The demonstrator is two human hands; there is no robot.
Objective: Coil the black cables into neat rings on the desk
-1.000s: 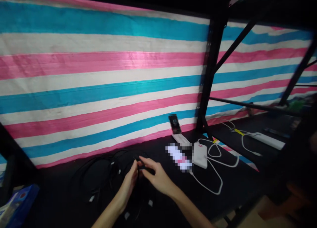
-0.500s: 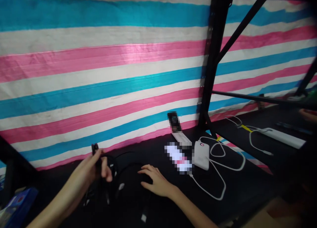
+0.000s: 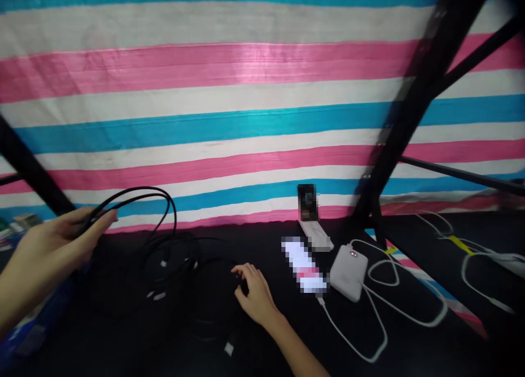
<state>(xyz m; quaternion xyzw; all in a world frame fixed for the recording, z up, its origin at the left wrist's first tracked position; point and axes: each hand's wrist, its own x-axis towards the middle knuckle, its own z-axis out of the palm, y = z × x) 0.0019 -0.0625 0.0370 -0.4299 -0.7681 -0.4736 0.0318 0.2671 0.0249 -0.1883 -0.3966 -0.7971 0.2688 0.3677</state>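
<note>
1. One striped sheet hangs behind the one black desk
2. Two hands: the left hand has its fingers pinched round a black cable, above the desk at far left; the right hand is low over the desk, fingers curled, and I cannot tell whether they grip something dark
3. The cable arches from the left fingers down toward black coils; it should be light, bendy yet springy, smooth and hardly fragile, best taken with its strands bunched; the coils are too dark to count
4. One power bank, beside one lit phone, blurred
5. At least five white tags, small, on the desk
</note>
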